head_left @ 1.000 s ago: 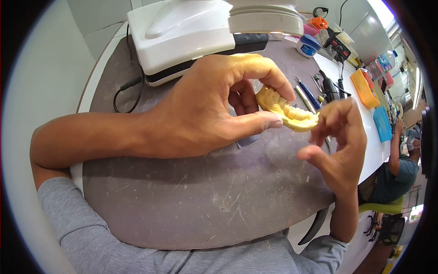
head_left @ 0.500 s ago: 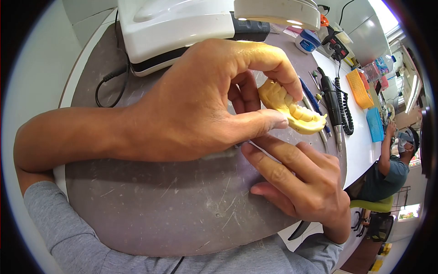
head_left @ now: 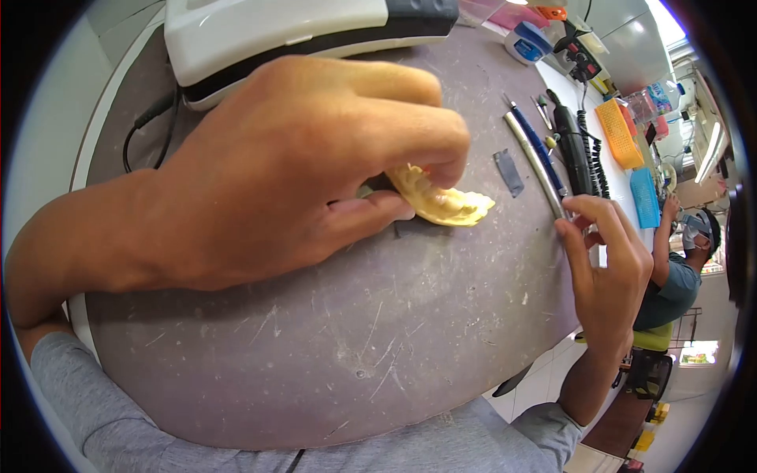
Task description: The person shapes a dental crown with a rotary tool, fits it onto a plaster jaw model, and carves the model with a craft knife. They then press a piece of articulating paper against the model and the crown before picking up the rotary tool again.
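My left hand (head_left: 315,173) is closed around a yellow dental cast (head_left: 449,206) with a row of teeth, held low over the grey-brown work mat. Its fingers and thumb hide the cast's left end. At the right side of the mat, my right hand (head_left: 603,260) pinches the near end of a slim silver-handled tool (head_left: 536,163) between thumb and index finger. The tool still lies along the mat beside a blue pen-like tool (head_left: 538,146). A small dark grey strip (head_left: 509,173) lies left of these tools.
A white machine (head_left: 276,39) stands at the back left, its black cable (head_left: 150,118) beside it. On the right are a black handpiece (head_left: 573,150) with coiled cord, a blue-lidded jar (head_left: 528,43), an orange basket (head_left: 619,134) and a blue basket (head_left: 645,197). A co-worker (head_left: 682,276) sits beyond.
My left hand has lowered the cast and moved it leftward, turning palm-down. My right hand has left the cast and moved right to the silver-handled tool. The view has shifted slightly.
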`<state>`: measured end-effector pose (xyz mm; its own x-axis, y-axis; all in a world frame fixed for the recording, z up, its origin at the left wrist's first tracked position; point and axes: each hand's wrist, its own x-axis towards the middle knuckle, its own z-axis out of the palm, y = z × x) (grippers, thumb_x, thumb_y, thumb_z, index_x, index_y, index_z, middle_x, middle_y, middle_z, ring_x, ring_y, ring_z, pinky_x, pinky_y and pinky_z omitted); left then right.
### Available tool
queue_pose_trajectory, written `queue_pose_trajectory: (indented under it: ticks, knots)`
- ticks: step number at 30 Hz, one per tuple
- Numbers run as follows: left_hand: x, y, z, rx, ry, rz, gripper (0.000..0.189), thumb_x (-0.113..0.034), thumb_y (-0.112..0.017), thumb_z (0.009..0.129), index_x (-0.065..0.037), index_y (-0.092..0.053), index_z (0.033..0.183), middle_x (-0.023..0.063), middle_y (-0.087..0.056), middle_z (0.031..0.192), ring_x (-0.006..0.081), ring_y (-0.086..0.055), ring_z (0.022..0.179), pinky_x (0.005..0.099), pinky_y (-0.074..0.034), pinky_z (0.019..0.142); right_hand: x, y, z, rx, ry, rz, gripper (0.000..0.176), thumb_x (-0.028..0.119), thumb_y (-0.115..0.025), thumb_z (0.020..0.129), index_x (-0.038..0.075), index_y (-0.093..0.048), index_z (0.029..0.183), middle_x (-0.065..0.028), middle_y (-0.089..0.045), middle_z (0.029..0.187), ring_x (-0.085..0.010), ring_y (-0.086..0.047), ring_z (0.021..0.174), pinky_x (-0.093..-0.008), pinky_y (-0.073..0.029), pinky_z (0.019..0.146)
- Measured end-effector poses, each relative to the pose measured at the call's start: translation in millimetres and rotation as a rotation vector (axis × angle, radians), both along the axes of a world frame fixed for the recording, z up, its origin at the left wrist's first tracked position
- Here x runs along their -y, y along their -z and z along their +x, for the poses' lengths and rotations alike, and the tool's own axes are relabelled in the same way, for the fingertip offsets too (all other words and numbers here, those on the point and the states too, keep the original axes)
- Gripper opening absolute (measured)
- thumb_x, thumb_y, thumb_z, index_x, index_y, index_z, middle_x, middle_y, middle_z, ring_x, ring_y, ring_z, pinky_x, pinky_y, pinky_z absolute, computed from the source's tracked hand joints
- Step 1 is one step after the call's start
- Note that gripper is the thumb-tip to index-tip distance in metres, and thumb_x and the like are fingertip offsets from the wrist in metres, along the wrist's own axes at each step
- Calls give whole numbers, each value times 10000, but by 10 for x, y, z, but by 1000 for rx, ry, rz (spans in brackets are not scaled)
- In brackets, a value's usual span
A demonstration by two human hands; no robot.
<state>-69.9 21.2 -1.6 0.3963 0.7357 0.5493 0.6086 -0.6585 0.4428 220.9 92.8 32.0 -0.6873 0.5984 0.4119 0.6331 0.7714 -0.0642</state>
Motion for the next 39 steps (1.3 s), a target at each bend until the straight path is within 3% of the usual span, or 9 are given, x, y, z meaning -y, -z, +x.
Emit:
queue_pose_trajectory:
  ticks: [4,6,10,12,15,18,21,27,39]
  knots:
    - [17,-83,-28,-49,1,-11,284,60,-767,727,-32,-668,976,72,-610,978,94,-538,659,228,-425,520,-100,84,-19,24,55,11,237,5,-731,820,3,-677,1050,-111,-680,864,-177,-636,677,-291,-506,644]
    - [22,-179,-33,185,124,-192,285,47,-768,733,-29,-671,990,72,-620,969,86,-521,625,219,-405,499,-74,39,-43,31,87,-67,272,-55,-677,850,-9,-673,1118,-88,-680,904,-122,-624,762,-231,-495,701]
    - [77,-156,49,-2,-32,-126,269,32,-776,734,-20,-679,980,63,-632,925,84,-513,605,215,-393,489,-102,23,-62,-349,77,-181,265,-36,-685,849,-35,-641,1110,-68,-652,953,-98,-632,734,-202,-533,701]
    - [61,-185,78,-51,-39,-98,226,38,-775,739,-11,-689,943,63,-646,865,92,-547,616,217,-403,488,-116,-6,-50,-636,-137,-415,196,27,-602,945,-43,-618,1128,-78,-642,1000,-126,-665,832,-230,-560,755]
    - [-94,164,182,387,99,118,176,49,-767,749,-12,-697,897,71,-659,836,103,-582,625,225,-401,480,30,-65,-271,-639,-131,-559,152,128,-566,994,-16,-606,1024,-130,-651,1044,-172,-693,819,-268,-587,747]
    - [-37,4,72,90,64,122,156,57,-756,761,-20,-706,887,73,-668,826,106,-596,629,227,-396,469,86,-16,-421,-562,-113,-743,166,144,-637,966,13,-560,1033,-175,-651,1109,-183,-690,872,-268,-576,777]
    - [-13,-76,52,280,150,-62,148,49,-758,769,-22,-713,891,66,-668,819,104,-592,629,226,-390,465,129,59,-574,-375,-292,-767,329,2,-738,859,48,-474,1050,-183,-649,1119,-152,-642,1006,-251,-524,868]
    - [54,-227,33,-85,-68,-206,250,12,-771,744,-20,-696,980,77,-669,874,130,-616,673,232,-438,522,62,106,-544,-577,-263,-1000,325,4,-716,869,88,-418,971,-146,-652,1080,-152,-646,990,-269,-510,899]
    - [-10,25,40,-39,-117,-126,281,6,-776,735,-18,-687,1000,82,-668,890,140,-623,693,239,-450,547,50,43,-565,-663,-262,-1073,317,128,-713,877,95,-417,984,-137,-619,1050,-135,-619,929,-230,-496,829]
